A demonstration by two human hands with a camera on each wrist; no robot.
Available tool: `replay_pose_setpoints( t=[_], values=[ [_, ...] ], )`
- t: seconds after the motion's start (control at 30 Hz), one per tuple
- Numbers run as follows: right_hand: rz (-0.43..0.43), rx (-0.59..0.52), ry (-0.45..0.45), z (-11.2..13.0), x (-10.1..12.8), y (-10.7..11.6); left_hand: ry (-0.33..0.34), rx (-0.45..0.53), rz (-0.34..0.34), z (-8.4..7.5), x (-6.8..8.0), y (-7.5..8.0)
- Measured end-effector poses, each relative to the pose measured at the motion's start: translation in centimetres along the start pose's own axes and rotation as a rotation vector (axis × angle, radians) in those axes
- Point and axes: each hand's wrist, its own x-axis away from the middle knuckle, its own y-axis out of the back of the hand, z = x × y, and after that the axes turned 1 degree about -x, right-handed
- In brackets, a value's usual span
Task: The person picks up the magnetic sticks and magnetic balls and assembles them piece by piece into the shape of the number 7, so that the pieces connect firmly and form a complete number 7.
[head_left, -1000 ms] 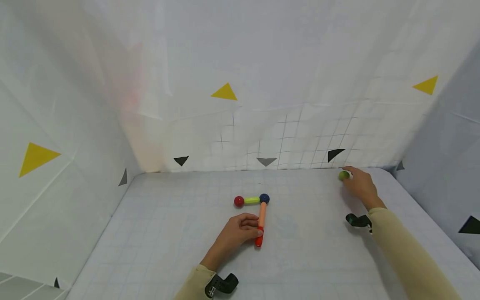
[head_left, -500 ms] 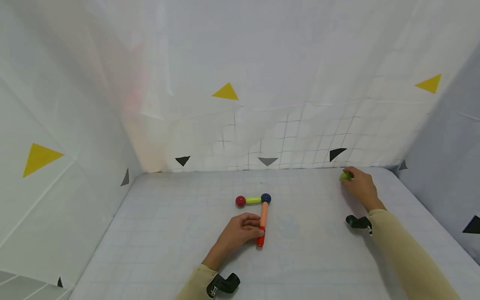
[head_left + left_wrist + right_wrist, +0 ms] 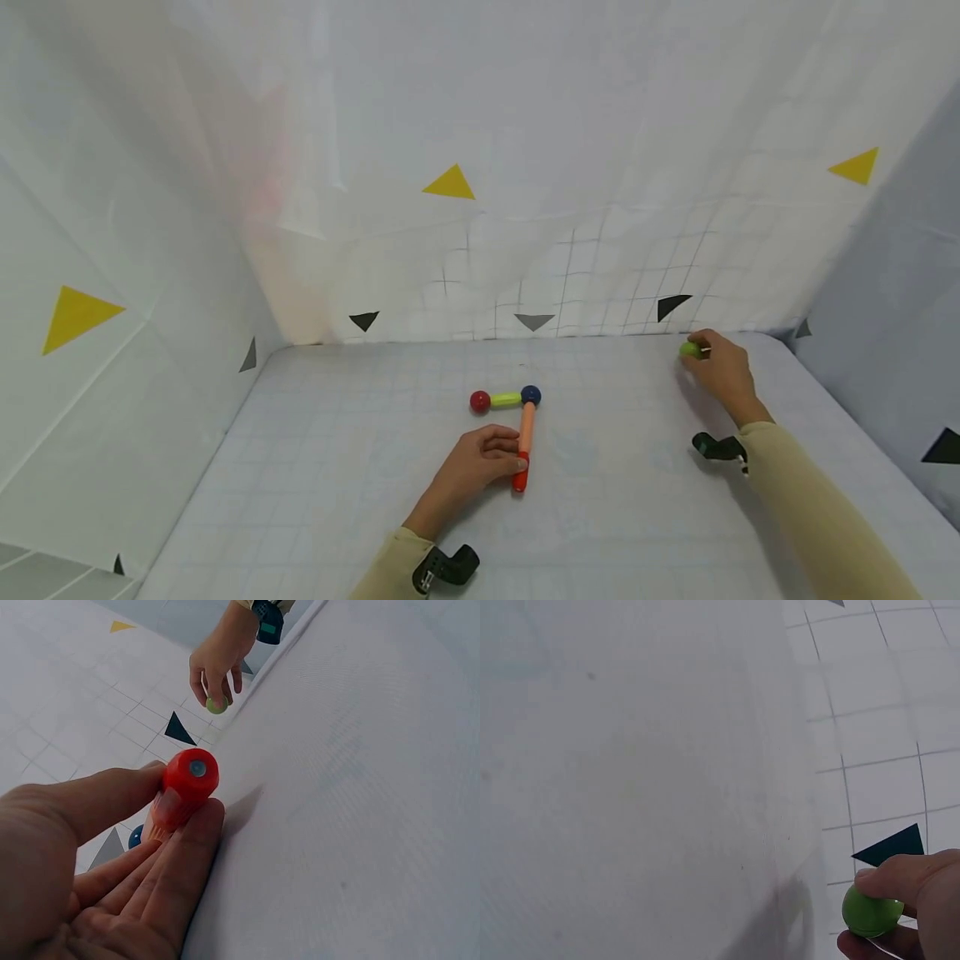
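With thumb and fingers, my left hand [image 3: 474, 460] pinches a red stick [image 3: 520, 482] near the table's middle. In the left wrist view, the stick's near end shows a round silver-grey spot [image 3: 197, 767]. A light orange stick [image 3: 527, 427] runs on from it to a dark blue ball [image 3: 531, 395]. From that ball a yellow-green stick [image 3: 506, 400] reaches left to a red ball [image 3: 480, 402]. At the table's far right, my right hand [image 3: 723, 371] holds a green ball [image 3: 871, 910] between thumb and fingers.
A white sheeted table [image 3: 337, 467] lies beneath everything. White sheet walls rise behind and at both sides, with yellow triangles [image 3: 450, 182] and dark triangles [image 3: 364, 321] on them. Each wrist carries a black device [image 3: 447, 568].
The right hand's fingers have drawn in around the green ball at the far right. My left hand and the joined sticks and balls stay in place.
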Motion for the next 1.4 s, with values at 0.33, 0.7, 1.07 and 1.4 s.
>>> replay_pose_setpoints(
  t=[0.33, 0.7, 1.07, 1.4],
  values=[
    [-0.053, -0.064, 0.059, 2.2, 1.4, 0.3, 0.011, 0.009, 0.003, -0.2, -0.1, 0.1],
    [-0.074, -0.096, 0.124, 5.7, 3.5, 0.0, 0.018, 0.032, 0.006, 0.0, -0.1, 0.1],
    [-0.089, -0.122, 0.206, 7.7, 5.1, -0.8, 0.026, 0.029, 0.008, -0.1, 0.0, 0.0],
    [-0.111, -0.131, 0.273, 9.8, 7.0, -1.7, 0.027, 0.029, 0.008, -0.3, -0.1, 0.1]
  ],
)
